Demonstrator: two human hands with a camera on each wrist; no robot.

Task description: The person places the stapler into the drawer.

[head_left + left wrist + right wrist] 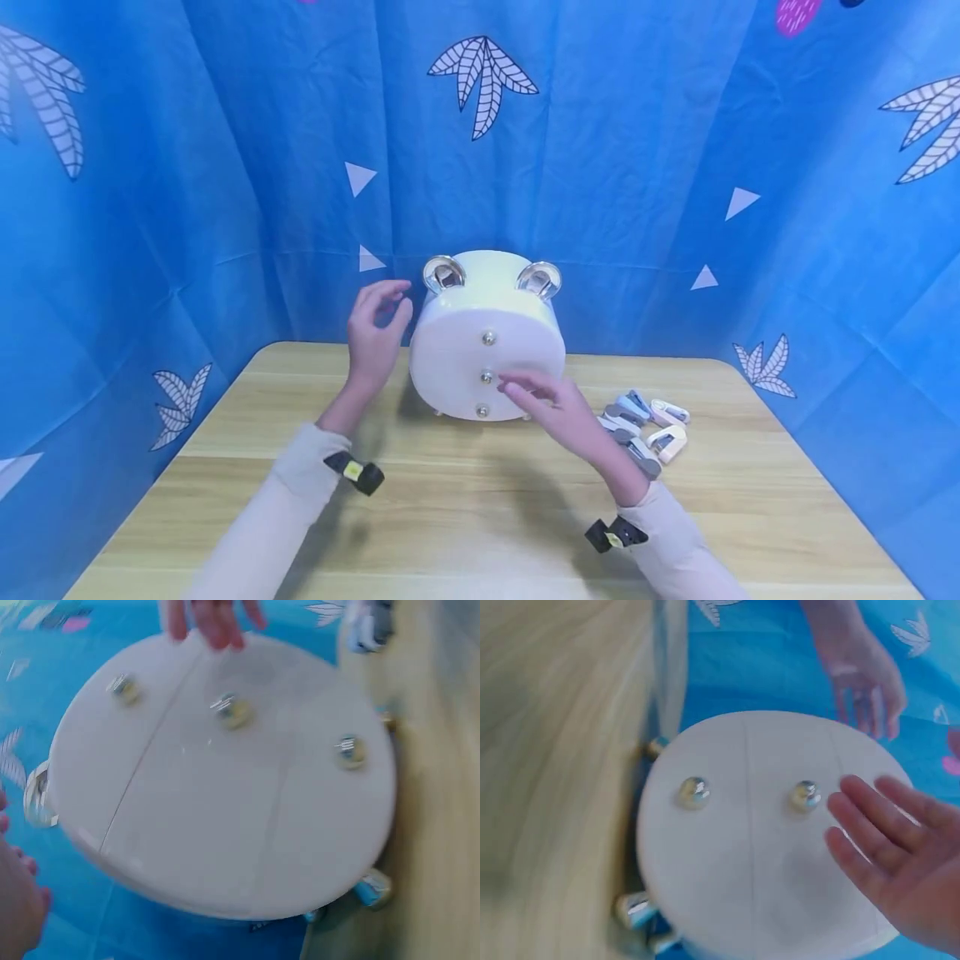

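Both hands hold nothing. Left hand (369,337) is up beside the white box (446,358), near one shiny ear (444,273), its fingers loosely bent. Right hand (553,407) has its fingers nearly straight, close to the middle knob (487,377) but not gripping it. The box stands on small feet (373,889) on the table (420,517), with its knobs on the near side. If one hand pulls hard on a knob and nothing steadies the box, it could slide or tip. That knob is round and shiny, so fingertips could slip off. Small tools (670,437) lie in a heap near the right sleeve (678,537), so a low arm could knock them about.
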